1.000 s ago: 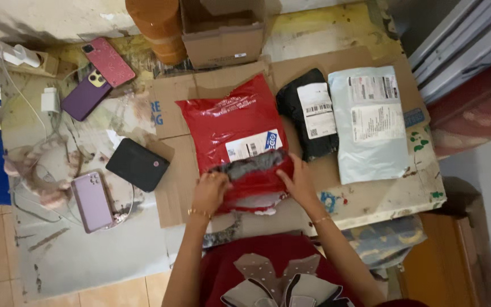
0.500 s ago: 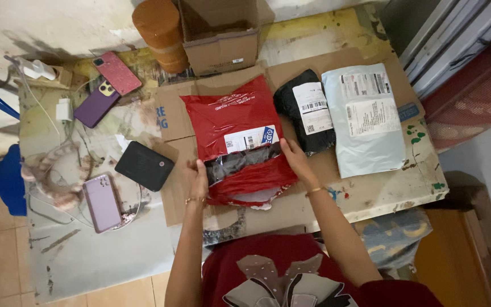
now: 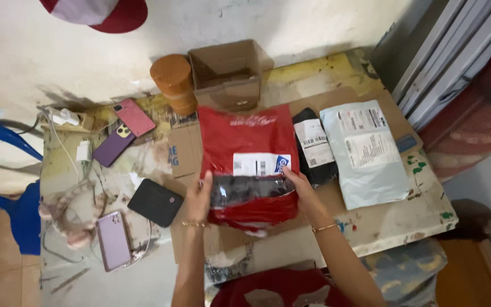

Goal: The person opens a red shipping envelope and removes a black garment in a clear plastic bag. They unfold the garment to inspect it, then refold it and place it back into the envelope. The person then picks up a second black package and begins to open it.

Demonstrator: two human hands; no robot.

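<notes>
Both hands are on the red plastic mailer [image 3: 249, 142], which sits dead centre on the surface [image 3: 393, 224], its long axis running from twelve to six o'clock, straight away from the person. The left hand [image 3: 199, 196] clamps the nine o'clock edge, fingers curled over the film; the right hand [image 3: 300, 187] pinches the three o'clock edge. Neither hand is nearer, an even two-sided grip at the lower third. Between them a dark, glossy band [image 3: 249, 190] shows through the torn opening, crinkled and shiny like inner wrap; what it covers I cannot tell. The mailer itself is thin, slick, wrinkled film with a white shipping label [image 3: 259, 164] across the middle.

At three o'clock of it lies a black poly parcel [image 3: 313, 149], soft and lumpy, then a pale blue-grey mailer [image 3: 369, 152], flat and smooth. At twelve o'clock stands an open cardboard box [image 3: 228, 74] beside an orange cylindrical container [image 3: 173, 82]. Off at nine o'clock: a black wallet-like case [image 3: 155, 202], a lilac phone [image 3: 113, 240], two more phones [image 3: 126, 129].
</notes>
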